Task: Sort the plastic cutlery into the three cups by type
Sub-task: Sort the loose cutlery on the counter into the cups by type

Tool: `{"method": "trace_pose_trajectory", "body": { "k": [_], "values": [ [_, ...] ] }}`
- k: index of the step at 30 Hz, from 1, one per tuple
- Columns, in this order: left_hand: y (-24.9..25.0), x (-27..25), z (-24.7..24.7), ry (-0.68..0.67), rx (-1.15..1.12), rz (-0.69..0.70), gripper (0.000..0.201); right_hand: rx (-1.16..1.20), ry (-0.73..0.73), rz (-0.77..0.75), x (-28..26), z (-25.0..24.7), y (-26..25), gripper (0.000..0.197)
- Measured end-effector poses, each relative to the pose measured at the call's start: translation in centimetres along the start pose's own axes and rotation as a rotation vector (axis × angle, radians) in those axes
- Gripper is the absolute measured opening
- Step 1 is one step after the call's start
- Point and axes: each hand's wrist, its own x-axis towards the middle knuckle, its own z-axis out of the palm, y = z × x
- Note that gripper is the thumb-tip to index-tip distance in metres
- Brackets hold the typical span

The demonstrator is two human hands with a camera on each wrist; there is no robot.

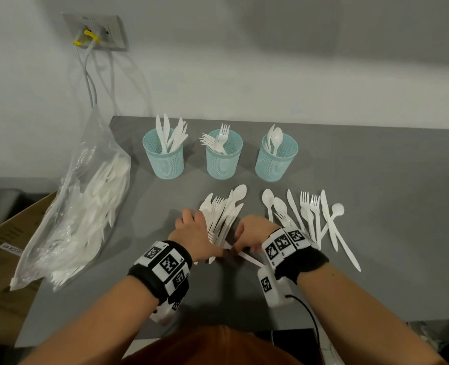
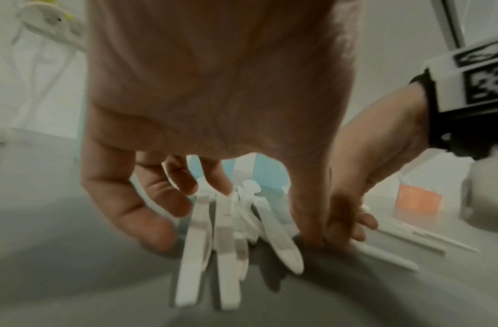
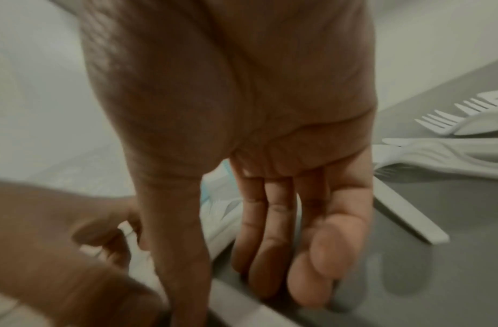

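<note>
Three teal mesh cups stand in a row at the back: the left cup (image 1: 163, 159) holds knives, the middle cup (image 1: 223, 160) forks, the right cup (image 1: 276, 162) spoons. A mixed pile of white cutlery (image 1: 224, 210) lies in front of them. My left hand (image 1: 194, 226) rests over the pile's left side, fingers spread and loosely bent above the handles (image 2: 228, 254). On the pile's right side, my right hand (image 1: 247, 234) has straight fingers (image 3: 272, 232) pointing down at the table. The two thumbs nearly meet by the handle ends.
More loose spoons, forks and knives (image 1: 313, 219) lie spread to the right on the grey table (image 1: 376, 167). At the table's left edge a clear bag of cutlery (image 1: 86, 206) leans over a cardboard box (image 1: 5, 248). Cables hang down the wall behind.
</note>
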Motion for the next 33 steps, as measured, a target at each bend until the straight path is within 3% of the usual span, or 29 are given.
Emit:
{"method": "trace_pose_trajectory", "body": {
  "k": [2,5,15,17,21,23,26,30,33],
  "values": [
    [-0.1,-0.2,-0.1,0.008,0.039,0.019,0.071,-0.041,0.011,-0.02,0.2,0.9,0.4,0.032],
    [-0.3,0.0,-0.4,0.03,0.133,0.04,0.053,-0.033,0.027,-0.024,0.3,1.1,0.6,0.025],
    [-0.8,0.6,-1.4,-0.018,0.155,-0.014,0.038,-0.177,0.052,0.114,-0.7,-1.3,2.7,0.029],
    [-0.8,0.5,-1.4,-0.051,0.14,-0.008,0.045,-0.056,0.089,0.079,-1.0,-1.8,2.2,0.019],
    [-0.8,0.1,-1.2,-0.102,0.141,0.019,0.056,0.358,0.191,-0.028,-1.0,-1.5,-0.1,0.025],
    [-1.2,0.0,-1.5,-0.084,0.096,0.039,0.044,0.455,0.225,-0.059,-0.5,-0.6,-1.2,0.025],
    [-1.8,0.3,-1.7,0.058,-0.049,0.036,0.029,0.576,0.243,-0.073,0.2,0.7,-2.5,0.025],
    [-1.5,0.0,-1.0,0.118,-0.065,-0.007,0.053,0.488,0.293,-0.03,1.5,0.8,-3.0,0.046],
    [-1.0,-0.3,-0.4,0.078,0.011,-0.052,0.099,0.261,0.518,0.003,2.7,-1.3,-2.1,0.032]
  ]
}}
